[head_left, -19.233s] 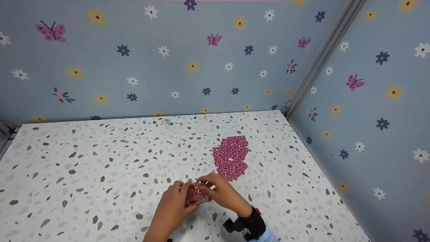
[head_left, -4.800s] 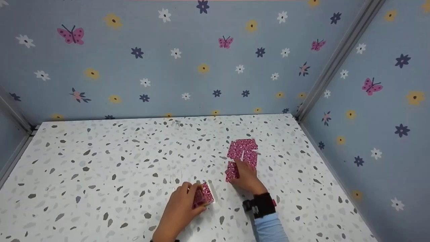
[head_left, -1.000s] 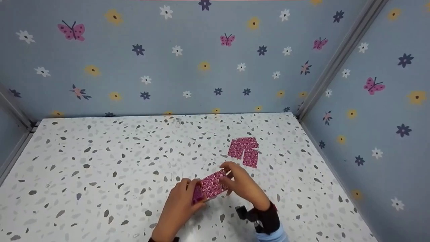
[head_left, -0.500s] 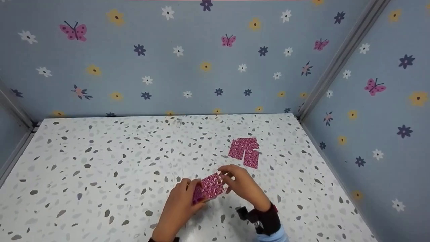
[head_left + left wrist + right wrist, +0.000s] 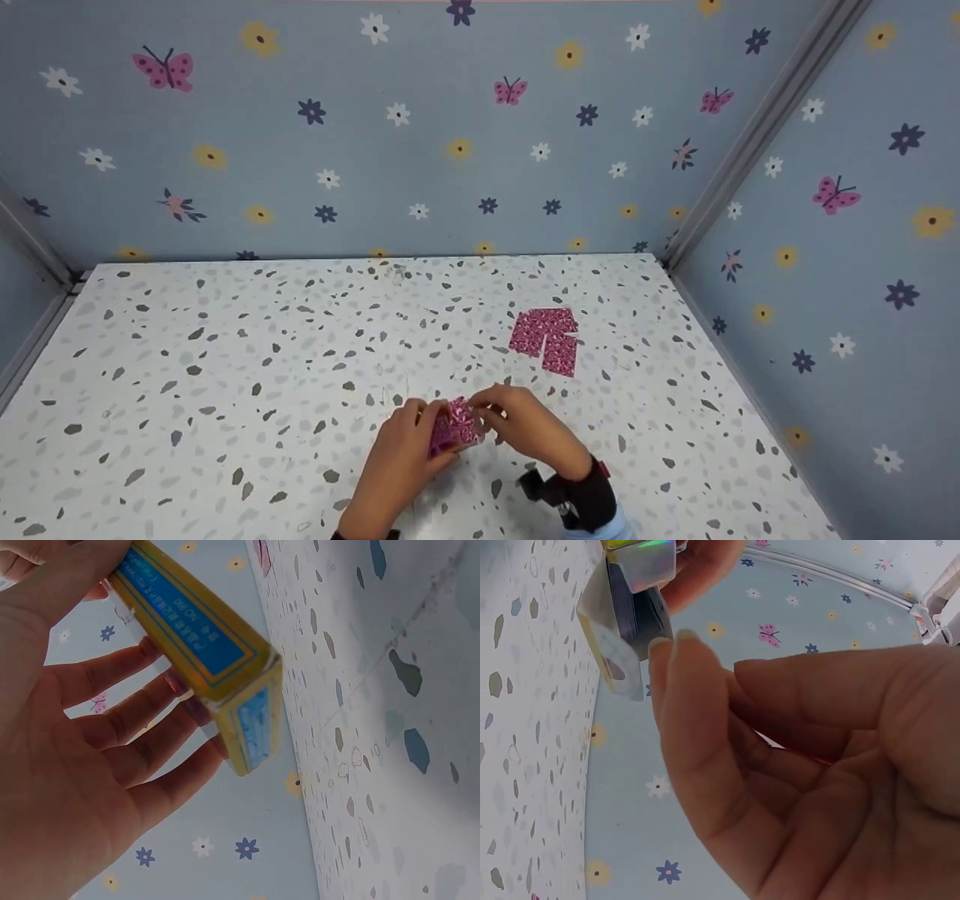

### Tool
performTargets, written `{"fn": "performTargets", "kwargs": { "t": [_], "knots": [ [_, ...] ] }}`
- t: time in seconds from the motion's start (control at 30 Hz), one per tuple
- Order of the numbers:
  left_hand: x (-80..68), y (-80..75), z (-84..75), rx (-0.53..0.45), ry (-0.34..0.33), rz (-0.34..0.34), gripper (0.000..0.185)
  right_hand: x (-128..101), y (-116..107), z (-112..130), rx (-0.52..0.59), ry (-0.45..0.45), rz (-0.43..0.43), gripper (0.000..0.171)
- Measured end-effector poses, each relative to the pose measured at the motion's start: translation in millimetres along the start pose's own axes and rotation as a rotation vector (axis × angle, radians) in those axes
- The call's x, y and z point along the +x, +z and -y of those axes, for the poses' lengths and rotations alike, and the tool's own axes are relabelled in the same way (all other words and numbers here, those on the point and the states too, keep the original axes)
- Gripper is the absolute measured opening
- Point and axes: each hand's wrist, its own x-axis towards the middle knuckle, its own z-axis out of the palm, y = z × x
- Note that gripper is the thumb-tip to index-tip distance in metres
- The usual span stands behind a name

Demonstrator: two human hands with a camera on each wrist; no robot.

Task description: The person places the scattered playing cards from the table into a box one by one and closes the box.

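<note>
My left hand (image 5: 401, 457) holds a small card box, thumb on one face and fingers on the other. In the left wrist view the card box (image 5: 195, 622) shows a yellow edge with a blue printed label. Pink-patterned cards (image 5: 466, 421) show at its right-hand end in the head view. The right wrist view shows a dark stack of card edges (image 5: 640, 615) in the box's open end, beside a pale flap (image 5: 607, 637). Bent fingertips of my right hand (image 5: 536, 429) touch or nearly touch that stack. Between its thumb and fingers I see no card.
Several more pink-patterned cards (image 5: 544, 337) lie spread, partly overlapping, on the speckled white table (image 5: 262, 420), beyond my right hand. A blue flowered wall (image 5: 360, 180) stands behind the table, and another (image 5: 840, 300) runs along its right side.
Earlier my right hand picked cards off the table, and the spread pile has shrunk. Over the last second the cards have slid left into the box, my right hand following them.
</note>
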Motion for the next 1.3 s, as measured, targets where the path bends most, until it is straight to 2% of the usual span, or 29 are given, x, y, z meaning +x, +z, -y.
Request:
{"fn": "performTargets", "kwargs": {
  "t": [0.4, 0.67, 0.83, 1.13, 1.3],
  "knots": [
    [0.4, -1.0, 1.0, -0.012, -0.01, 0.009, 0.062, 1, 5, 5, -0.001, -0.004, 0.098, 0.028],
    [1.0, -1.5, 0.4, 0.0, -0.019, 0.034, 0.065, -2, -13, -10, 0.005, -0.04, 0.013, 0.023],
    [0.7, -2.8, -1.9, -0.029, -0.054, 0.072, 0.067, -1, -27, -32, -0.003, -0.013, -0.027, 0.022],
    [-0.3, -4.1, -0.8, -0.028, -0.07, 0.082, 0.066, 21, -51, -95, -0.114, 0.177, -0.016, 0.021],
    [-0.7, -6.2, 0.9, -0.023, -0.077, 0.095, 0.068, 35, -63, -133, -0.203, 0.266, -0.1, 0.014]
  ]
}}
